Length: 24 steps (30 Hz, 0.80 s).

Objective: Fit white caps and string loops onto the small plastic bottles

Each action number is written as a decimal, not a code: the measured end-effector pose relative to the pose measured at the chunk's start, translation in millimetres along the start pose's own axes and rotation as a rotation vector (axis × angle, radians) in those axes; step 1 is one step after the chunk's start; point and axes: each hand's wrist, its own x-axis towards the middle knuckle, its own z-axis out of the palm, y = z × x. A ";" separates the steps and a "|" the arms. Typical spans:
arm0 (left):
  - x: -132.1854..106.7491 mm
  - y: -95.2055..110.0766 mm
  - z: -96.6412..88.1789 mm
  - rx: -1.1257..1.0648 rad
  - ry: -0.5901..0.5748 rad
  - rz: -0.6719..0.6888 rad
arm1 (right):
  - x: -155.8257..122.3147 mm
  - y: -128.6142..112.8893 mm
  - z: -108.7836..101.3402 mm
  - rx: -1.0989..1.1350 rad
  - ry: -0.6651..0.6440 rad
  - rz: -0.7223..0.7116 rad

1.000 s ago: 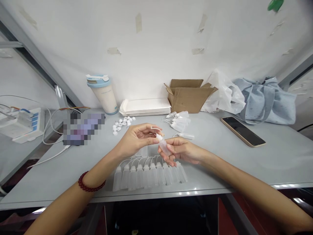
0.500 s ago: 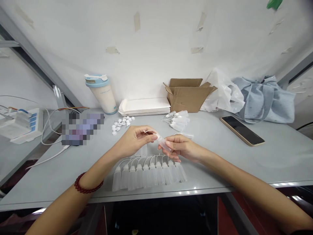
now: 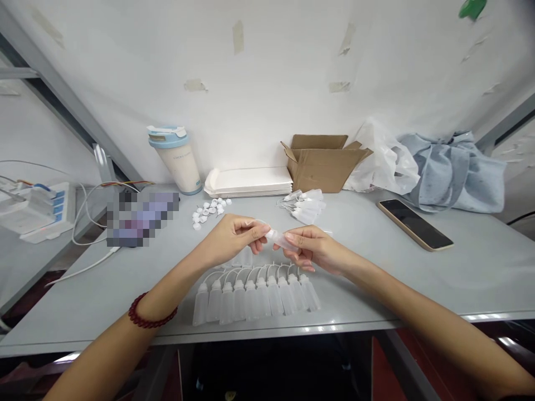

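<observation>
Between my hands, above the table, is a small translucent squeeze bottle (image 3: pixel 286 241) lying nearly sideways. My right hand (image 3: pixel 311 245) is closed around its body. At its neck end, my left hand (image 3: pixel 240 236) pinches the white nozzle cap (image 3: pixel 271 232), largely covered by the fingers. Below them stretches a row of similar bottles (image 3: pixel 249 301) with curved thin tubes on their caps. Two or so more bottles (image 3: pixel 242 257) are partly hidden behind my left hand. Beyond my hands lie a pile of bottles with tubes (image 3: pixel 307 207) and a cluster of small white caps (image 3: pixel 209 210).
A tumbler (image 3: pixel 178 161), a stack of white trays (image 3: pixel 251 182), a cardboard box (image 3: pixel 320 167), a plastic bag (image 3: pixel 384 159) and a blue cloth bag (image 3: pixel 455 172) line the wall. A phone (image 3: pixel 413 224) lies right. Cables and a power strip (image 3: pixel 50 214) are left.
My right hand has turned slightly, and the held bottle now lies flatter. My left fingers have shifted a little on the cap end. The whole view has moved slightly.
</observation>
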 end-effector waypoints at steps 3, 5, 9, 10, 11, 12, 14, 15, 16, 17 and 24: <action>-2.2 0.5 0.4 0.064 -0.029 0.032 | -0.3 -0.9 -0.5 -0.011 0.018 0.016; -3.7 0.1 1.6 0.137 -0.011 0.114 | 0.0 -1.6 -1.0 -0.017 0.042 0.022; -4.0 -1.5 4.5 0.171 0.062 0.225 | 0.4 -2.9 -2.0 -0.045 0.095 0.029; -3.7 -1.4 5.0 0.141 0.060 0.203 | 0.3 -3.3 -2.0 -0.051 0.098 0.028; -3.4 -1.1 5.4 0.110 0.045 0.166 | 0.0 -3.6 -2.0 -0.056 0.099 0.027; -3.2 -0.6 5.7 0.086 0.021 0.121 | -0.2 -4.0 -2.0 -0.060 0.100 0.024; -3.0 0.7 6.6 0.071 -0.031 0.040 | -0.7 -4.8 -1.9 -0.072 0.103 0.015; -3.0 1.0 7.1 0.077 -0.054 0.017 | -0.9 -5.2 -1.9 -0.082 0.105 0.011; -3.1 1.1 7.8 0.085 -0.066 0.012 | -1.1 -5.5 -1.9 -0.090 0.108 0.010; -3.2 0.8 8.6 0.095 -0.066 0.026 | -1.2 -5.8 -1.9 -0.095 0.114 0.012; -2.9 -1.6 13.2 0.163 0.037 0.111 | -2.4 -7.3 -0.3 -0.096 0.134 0.012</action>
